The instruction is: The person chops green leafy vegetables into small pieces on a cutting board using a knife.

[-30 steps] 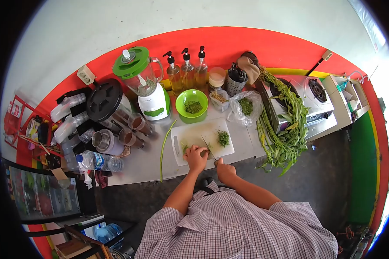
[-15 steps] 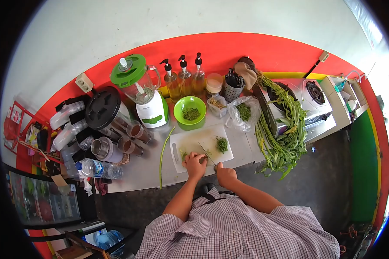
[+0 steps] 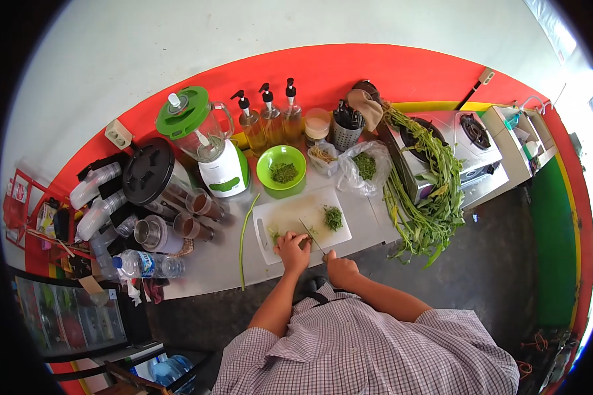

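Observation:
My right hand [image 3: 342, 270] is closed round the handle of a knife [image 3: 311, 235], whose blade lies over the white cutting board [image 3: 290, 217] and points away to the left. On the board's near side my left hand [image 3: 292, 251] is closed, its fingers curled down beside the blade. Whatever it pinches is mostly hidden; pale green bits [image 3: 274, 235] show next to its fingertips. A small heap of chopped greens [image 3: 333, 218] sits at the board's right. Behind the board stands a green bowl [image 3: 282, 189] with more chopped greens in it.
A long green stalk [image 3: 244, 240] lies left of the board. Further left are a blender [image 3: 223, 170], dark drinks in cups [image 3: 204, 204] and a water bottle [image 3: 148, 264]. To the right, a plastic bag of greens [image 3: 364, 168] and leafy stalks [image 3: 428, 210] draped over a gas stove [image 3: 474, 148].
The whole view has shifted slightly, so the table's things appear a little further left. Both hands stay in nearly the same place at the board, the knife still in the right one.

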Motion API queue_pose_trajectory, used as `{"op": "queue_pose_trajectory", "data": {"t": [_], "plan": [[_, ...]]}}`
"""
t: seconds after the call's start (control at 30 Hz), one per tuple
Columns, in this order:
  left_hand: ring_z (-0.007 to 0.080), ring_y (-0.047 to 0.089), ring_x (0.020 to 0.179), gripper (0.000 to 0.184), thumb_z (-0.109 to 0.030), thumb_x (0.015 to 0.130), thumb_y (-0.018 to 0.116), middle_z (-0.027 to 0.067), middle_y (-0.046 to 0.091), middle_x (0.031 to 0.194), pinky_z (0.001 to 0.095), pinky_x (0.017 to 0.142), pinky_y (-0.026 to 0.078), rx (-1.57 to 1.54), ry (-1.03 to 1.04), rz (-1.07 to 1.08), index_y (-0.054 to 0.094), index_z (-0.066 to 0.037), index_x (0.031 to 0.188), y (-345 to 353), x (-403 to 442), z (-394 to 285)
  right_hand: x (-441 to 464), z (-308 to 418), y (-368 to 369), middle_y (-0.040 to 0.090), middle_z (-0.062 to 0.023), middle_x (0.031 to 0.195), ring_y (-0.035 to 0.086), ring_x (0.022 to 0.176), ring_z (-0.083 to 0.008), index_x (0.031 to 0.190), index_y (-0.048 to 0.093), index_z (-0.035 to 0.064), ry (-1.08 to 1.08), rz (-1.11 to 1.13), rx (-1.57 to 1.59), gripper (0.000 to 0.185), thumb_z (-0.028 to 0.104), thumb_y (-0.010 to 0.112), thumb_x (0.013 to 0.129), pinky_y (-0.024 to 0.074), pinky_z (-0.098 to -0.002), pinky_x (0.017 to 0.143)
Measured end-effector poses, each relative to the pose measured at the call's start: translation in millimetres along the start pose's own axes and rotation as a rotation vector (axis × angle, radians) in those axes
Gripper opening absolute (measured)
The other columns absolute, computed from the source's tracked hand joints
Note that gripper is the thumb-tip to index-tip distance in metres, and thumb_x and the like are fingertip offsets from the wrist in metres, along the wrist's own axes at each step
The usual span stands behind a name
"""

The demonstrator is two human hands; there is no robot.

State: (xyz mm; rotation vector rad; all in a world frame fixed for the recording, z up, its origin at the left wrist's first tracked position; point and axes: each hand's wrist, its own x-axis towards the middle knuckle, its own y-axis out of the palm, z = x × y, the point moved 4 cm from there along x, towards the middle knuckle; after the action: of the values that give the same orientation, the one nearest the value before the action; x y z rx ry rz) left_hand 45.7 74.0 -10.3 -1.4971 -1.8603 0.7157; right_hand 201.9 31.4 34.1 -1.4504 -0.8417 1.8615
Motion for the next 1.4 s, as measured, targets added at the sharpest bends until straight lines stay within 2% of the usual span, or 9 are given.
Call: {"op": "queue_pose_trajectory", "data": {"t": [0.17,0.23,0.47,0.57,0.77,0.93,1.17,1.23,1.4], "plan": [[0.0266,0.049,0.111,0.016,-0.026,0.081,0.077,-0.0020,0.059,0.105,0.0497,0.098,0.027,0.013,-0.001,0.031,0.076,-0.022,0.096,0.3,1.4,-2.0,8.1,-8.6,-4.4,0.073,-0.0241,0.101,0.073,0.095,-0.0382,0.120,0.041,-0.0039,-0.034,0.022,0.012,0.044,0.013,0.064,0.086,0.0587,-0.0457,0.079],[0.0272,0.049,0.111,0.016,-0.026,0.081,0.077,-0.0016,0.058,0.105,0.0505,0.097,0.027,0.019,0.018,0.032,0.075,-0.022,0.097,0.1,0.9,-1.9,3.6,-7.1,-10.7,0.074,-0.0207,0.101,0.074,0.094,-0.0358,0.121,0.040,-0.0016,-0.054,0.052,-0.053,0.044,0.017,0.064,0.089,0.0594,-0.0440,0.079],[0.0273,0.048,0.112,0.016,-0.025,0.081,0.077,-0.0014,0.057,0.104,0.0513,0.096,0.028,0.031,0.038,0.011,0.075,-0.023,0.097,-0.4,-0.8,-2.6,10.9,-9.0,4.6,0.074,-0.0204,0.101,0.074,0.093,-0.0346,0.121,0.041,-0.0015,-0.011,0.011,-0.003,0.045,0.017,0.066,0.088,0.0595,-0.0433,0.078],[0.0275,0.048,0.112,0.016,-0.025,0.082,0.077,-0.0013,0.057,0.105,0.0519,0.095,0.028,0.008,0.032,-0.002,0.074,-0.023,0.097,1.9,-0.7,-0.6,5.9,-3.4,-12.2,0.074,-0.0208,0.101,0.074,0.094,-0.0352,0.122,0.041,-0.0013,-0.069,0.090,-0.080,0.046,0.017,0.066,0.088,0.0595,-0.0437,0.078],[0.0280,0.048,0.112,0.016,-0.026,0.081,0.077,-0.0017,0.058,0.105,0.0522,0.095,0.028,0.016,0.028,0.018,0.074,-0.022,0.097,0.9,1.1,-0.6,11.0,-5.8,10.4,0.074,-0.0205,0.102,0.075,0.094,-0.0329,0.123,0.041,-0.0025,-0.005,0.018,-0.006,0.048,0.018,0.066,0.088,0.0596,-0.0421,0.077],[0.0275,0.048,0.112,0.017,-0.026,0.082,0.078,-0.0019,0.059,0.105,0.0510,0.097,0.028,0.003,0.010,0.024,0.074,-0.021,0.097,1.8,1.6,0.3,10.2,-4.9,-7.5,0.074,-0.0210,0.100,0.074,0.093,-0.0351,0.123,0.040,-0.0030,-0.051,0.035,-0.042,0.048,0.017,0.065,0.088,0.0594,-0.0439,0.077],[0.0272,0.049,0.112,0.016,-0.022,0.082,0.078,-0.0025,0.060,0.106,0.0511,0.098,0.028,0.027,0.020,0.037,0.074,-0.019,0.097,-1.8,2.1,-2.1,14.4,-6.0,10.5,0.074,-0.0218,0.100,0.074,0.093,-0.0358,0.122,0.041,-0.0026,-0.024,-0.011,0.015,0.047,0.016,0.066,0.087,0.0595,-0.0442,0.077],[0.0267,0.050,0.111,0.013,-0.019,0.081,0.078,-0.0039,0.061,0.103,0.0515,0.098,0.028,-0.036,0.003,0.042,0.076,-0.020,0.093,-1.8,2.0,-0.6,11.7,-4.2,-3.0,0.072,-0.0250,0.102,0.072,0.095,-0.0410,0.123,0.040,-0.0020,-0.059,0.077,0.012,0.042,0.014,0.061,0.089,0.0578,-0.0487,0.080],[0.0255,0.052,0.109,0.009,-0.017,0.079,0.079,-0.0051,0.063,0.099,0.0499,0.099,0.030,-0.112,0.039,0.082,0.078,-0.022,0.087,-6.7,2.3,6.8,4.8,-6.0,9.9,0.072,-0.0252,0.101,0.072,0.095,-0.0413,0.123,0.040,-0.0021,-0.023,0.008,0.064,0.040,0.012,0.059,0.091,0.0579,-0.0490,0.081]]}}
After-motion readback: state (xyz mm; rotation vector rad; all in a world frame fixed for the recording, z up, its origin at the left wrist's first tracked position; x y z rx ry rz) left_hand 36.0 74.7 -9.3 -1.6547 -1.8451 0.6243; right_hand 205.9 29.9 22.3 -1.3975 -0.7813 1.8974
